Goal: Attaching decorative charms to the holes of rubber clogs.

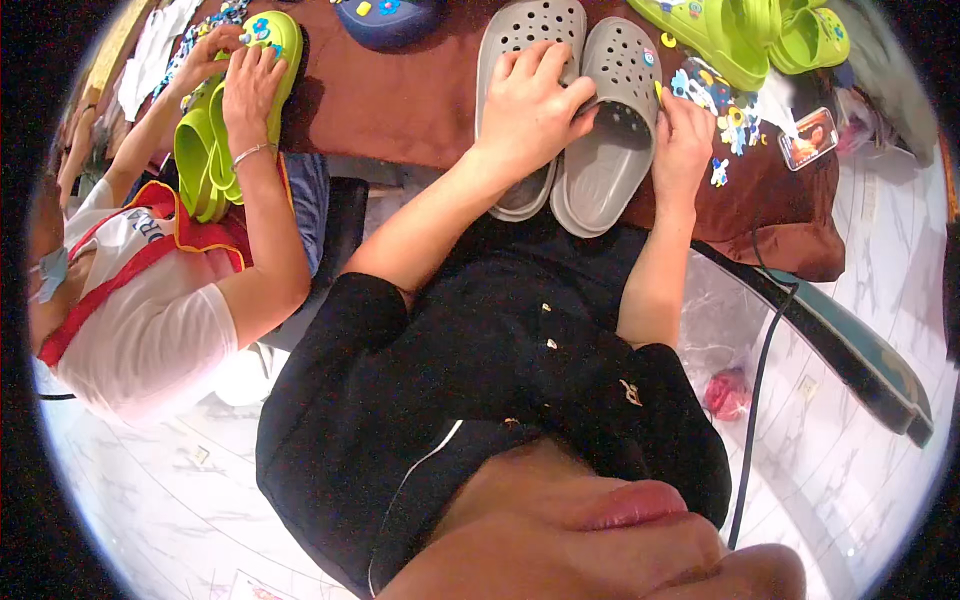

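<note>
Two grey clogs, a left one and a right one, lie side by side at the table's near edge, toes pointing away. Over the upper of the left clog my left hand is bent, its fingers curled on the holes and its thumb reaching toward the right clog. My right hand is beside the right clog's outer edge, finger and thumb pinching a small yellow charm. One small round charm sits on the right clog's upper.
Loose colourful charms and a phone lie right on the brown-covered table. Green clogs and a blue clog stand farther back. At left, a co-worker's hands handle green clogs. A black cable hangs at right.
</note>
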`<state>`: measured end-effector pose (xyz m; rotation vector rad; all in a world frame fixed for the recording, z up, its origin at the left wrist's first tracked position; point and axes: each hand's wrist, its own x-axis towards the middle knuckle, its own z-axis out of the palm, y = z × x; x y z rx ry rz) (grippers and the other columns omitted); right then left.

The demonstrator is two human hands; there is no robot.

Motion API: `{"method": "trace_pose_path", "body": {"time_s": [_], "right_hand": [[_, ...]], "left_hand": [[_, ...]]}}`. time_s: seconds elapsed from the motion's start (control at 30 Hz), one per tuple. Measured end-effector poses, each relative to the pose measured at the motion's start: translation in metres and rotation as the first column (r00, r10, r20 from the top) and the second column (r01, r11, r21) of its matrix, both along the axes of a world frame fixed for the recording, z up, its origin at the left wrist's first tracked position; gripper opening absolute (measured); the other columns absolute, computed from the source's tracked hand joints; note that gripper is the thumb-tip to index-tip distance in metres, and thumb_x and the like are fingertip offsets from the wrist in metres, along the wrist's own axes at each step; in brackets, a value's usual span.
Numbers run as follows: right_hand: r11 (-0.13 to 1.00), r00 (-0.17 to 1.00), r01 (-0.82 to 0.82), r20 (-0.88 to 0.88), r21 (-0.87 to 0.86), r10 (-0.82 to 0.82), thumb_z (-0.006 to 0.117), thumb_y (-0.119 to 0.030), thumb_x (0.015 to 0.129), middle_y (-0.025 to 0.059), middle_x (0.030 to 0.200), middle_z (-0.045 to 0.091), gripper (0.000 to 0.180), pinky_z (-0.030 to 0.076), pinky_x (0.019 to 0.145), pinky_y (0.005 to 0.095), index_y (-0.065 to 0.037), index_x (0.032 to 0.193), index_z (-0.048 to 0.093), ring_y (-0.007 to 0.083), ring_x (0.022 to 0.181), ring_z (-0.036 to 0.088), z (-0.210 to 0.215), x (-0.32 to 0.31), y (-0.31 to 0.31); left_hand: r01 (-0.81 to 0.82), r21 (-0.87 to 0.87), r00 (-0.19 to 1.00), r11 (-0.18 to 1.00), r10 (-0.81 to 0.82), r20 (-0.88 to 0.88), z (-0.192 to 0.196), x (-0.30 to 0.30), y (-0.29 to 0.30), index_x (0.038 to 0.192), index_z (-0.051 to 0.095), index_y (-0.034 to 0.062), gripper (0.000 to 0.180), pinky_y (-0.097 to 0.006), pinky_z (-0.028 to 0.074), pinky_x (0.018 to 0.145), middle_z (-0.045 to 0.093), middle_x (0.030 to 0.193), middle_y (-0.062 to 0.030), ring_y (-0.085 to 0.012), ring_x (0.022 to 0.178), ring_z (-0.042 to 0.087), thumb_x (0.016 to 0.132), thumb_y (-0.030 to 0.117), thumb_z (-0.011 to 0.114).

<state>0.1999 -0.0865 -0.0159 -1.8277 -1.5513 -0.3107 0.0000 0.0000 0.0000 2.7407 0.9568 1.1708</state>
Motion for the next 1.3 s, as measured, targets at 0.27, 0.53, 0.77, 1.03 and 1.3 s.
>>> {"method": "trace_pose_path", "body": {"time_s": [0.27,0.53,0.77,1.03,1.3], "right_hand": [[0.991,0.971,-0.031,0.231,-0.134,0.061,0.062,-0.002,0.078,0.0088,0.1,0.066,0.03,0.048,0.085,0.0394,-0.005,0.106,0.07,0.0279,0.098,0.059,0.012,0.007,0.0],[0.958,0.908,-0.058,0.383,-0.282,0.167,0.06,-0.01,0.08,0.0063,0.099,0.062,0.027,0.047,0.082,0.0388,-0.003,0.105,0.067,0.0254,0.1,0.057,0.032,0.004,0.004],[0.925,0.872,-0.135,0.401,-0.354,0.281,0.058,-0.011,0.081,0.0066,0.101,0.062,0.024,0.047,0.081,0.0382,-0.002,0.102,0.066,0.0245,0.101,0.056,0.035,0.009,0.011],[0.894,0.874,-0.163,0.359,-0.418,0.327,0.056,-0.011,0.082,0.0079,0.102,0.062,0.023,0.047,0.082,0.0386,-0.003,0.101,0.066,0.0259,0.102,0.056,0.038,0.015,0.017],[0.961,0.978,-0.102,0.154,-0.256,0.144,0.057,0.002,0.079,0.0097,0.1,0.063,0.037,0.047,0.087,0.0387,-0.004,0.114,0.068,0.0284,0.099,0.055,0.022,0.015,0.001]], "left_hand": [[-0.006,0.013,1.0,1.0,0.006,-0.031,0.002,0.003,-0.001,0.09,0.067,0.0192,0.027,-0.042,0.044,0.086,0.06,0.114,-0.0048,-0.0253,0.11,0.057,0.067,0.03,0.078],[0.003,0.012,0.999,1.0,-0.003,-0.047,0.002,0.004,0.001,0.091,0.068,0.02,0.024,-0.042,0.043,0.087,0.06,0.115,-0.0024,-0.024,0.112,0.056,0.071,0.03,0.077],[0.006,0.004,0.998,1.0,-0.006,-0.064,0.004,0.004,0.003,0.091,0.068,0.0195,0.023,-0.041,0.042,0.089,0.061,0.116,-0.0015,-0.0233,0.113,0.056,0.072,0.029,0.077],[0.016,0.01,0.998,1.0,-0.015,-0.057,0.004,0.005,0.004,0.091,0.069,0.0194,0.023,-0.041,0.042,0.089,0.061,0.116,-0.0031,-0.0234,0.113,0.056,0.072,0.029,0.077],[0.022,0.014,0.999,1.0,-0.021,-0.035,0.001,0.005,0.006,0.091,0.068,0.0189,0.024,-0.042,0.042,0.087,0.061,0.115,-0.0037,-0.0248,0.112,0.056,0.071,0.029,0.077]]}}
